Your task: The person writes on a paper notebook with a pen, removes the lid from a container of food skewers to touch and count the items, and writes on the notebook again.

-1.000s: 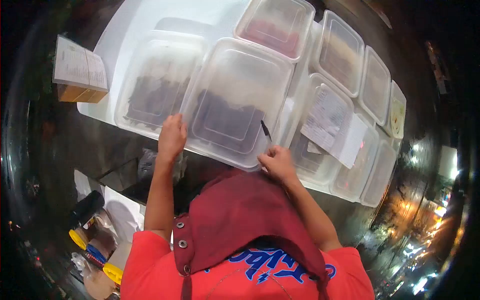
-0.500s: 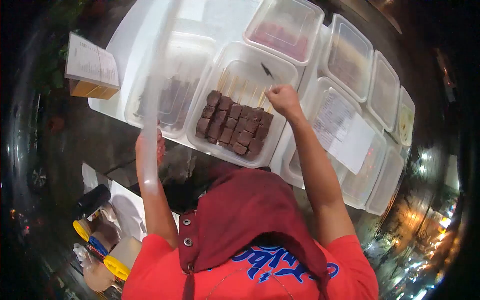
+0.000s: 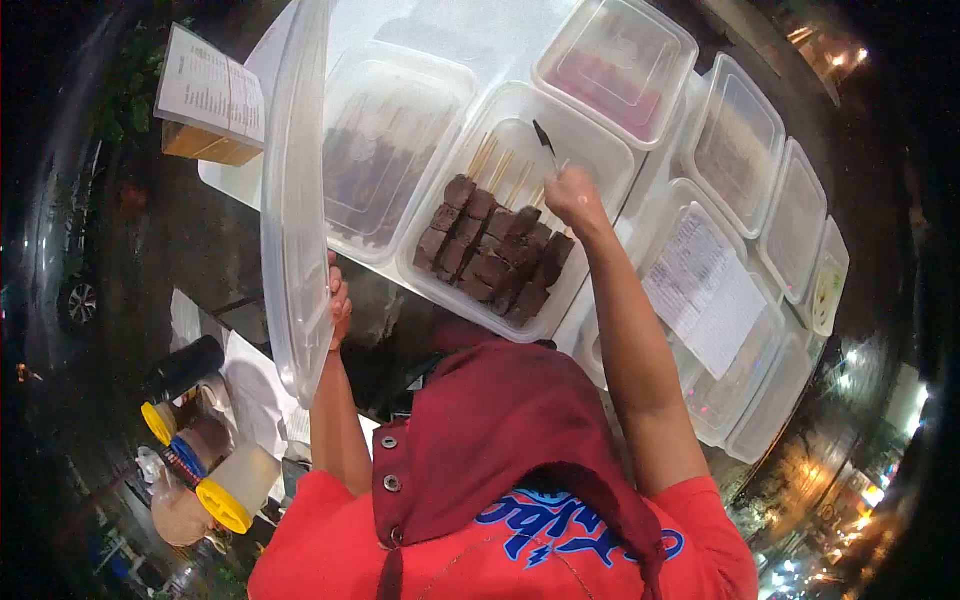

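Note:
My left hand [image 3: 341,305] grips a clear plastic lid [image 3: 292,215] that stands on edge, some of the fingers hidden behind it. Over an open plastic container [image 3: 612,170], my right hand [image 3: 575,200] is closed with a black-tipped pen [image 3: 543,138] jutting from it. The same fingers pinch the wooden stick of a skewer [image 3: 522,228] threaded with dark brown chunks. Several more such skewers [image 3: 462,232] lie side by side in the container, their bare sticks toward its far side. My fingertips are partly hidden.
A lidded container [image 3: 400,85] of skewers is at left, another with pink contents [image 3: 618,75] behind. More lidded boxes [image 3: 740,140] line the right, with handwritten sheets [image 3: 698,285] on one. A menu card [image 3: 210,95] stands at the left edge; yellow-lidded jars [image 3: 235,490] sit lower left.
The skewers by my right hand have shifted, one now raised and askew over the others. The lid in my left hand has turned, showing more of its face. The whole view has shifted slightly.

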The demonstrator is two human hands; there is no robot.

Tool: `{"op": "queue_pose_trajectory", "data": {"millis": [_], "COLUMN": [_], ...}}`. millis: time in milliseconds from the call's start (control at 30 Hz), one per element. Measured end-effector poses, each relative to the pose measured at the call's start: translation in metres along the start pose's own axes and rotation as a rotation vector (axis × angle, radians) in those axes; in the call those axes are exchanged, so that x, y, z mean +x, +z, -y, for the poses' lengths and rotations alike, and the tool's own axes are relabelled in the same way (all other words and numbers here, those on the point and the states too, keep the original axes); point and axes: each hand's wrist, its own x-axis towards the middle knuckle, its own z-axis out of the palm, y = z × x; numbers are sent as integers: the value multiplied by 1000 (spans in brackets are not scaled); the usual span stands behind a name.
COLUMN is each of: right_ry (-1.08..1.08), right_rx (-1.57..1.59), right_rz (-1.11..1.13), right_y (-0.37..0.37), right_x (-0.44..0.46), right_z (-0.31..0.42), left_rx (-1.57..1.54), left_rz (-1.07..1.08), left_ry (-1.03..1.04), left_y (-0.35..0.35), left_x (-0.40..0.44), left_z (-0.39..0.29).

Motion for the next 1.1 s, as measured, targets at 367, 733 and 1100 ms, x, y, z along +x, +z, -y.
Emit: {"op": "queue_pose_trajectory", "data": {"millis": [367,733,1100], "right_ry": [145,51,169], "right_rx": [138,-9,179], "right_rz": [-101,-83,-141], "right_y": [50,21,83], "right_x": [22,12,47], "right_z": [14,-10,1], "left_rx": [523,-149,363], "left_rz": [-361,-240,-274], "left_ry": [27,-206,-42], "left_y": [16,-45,-2], "left_x": [10,18,4], "left_z": [9,2,0]}}
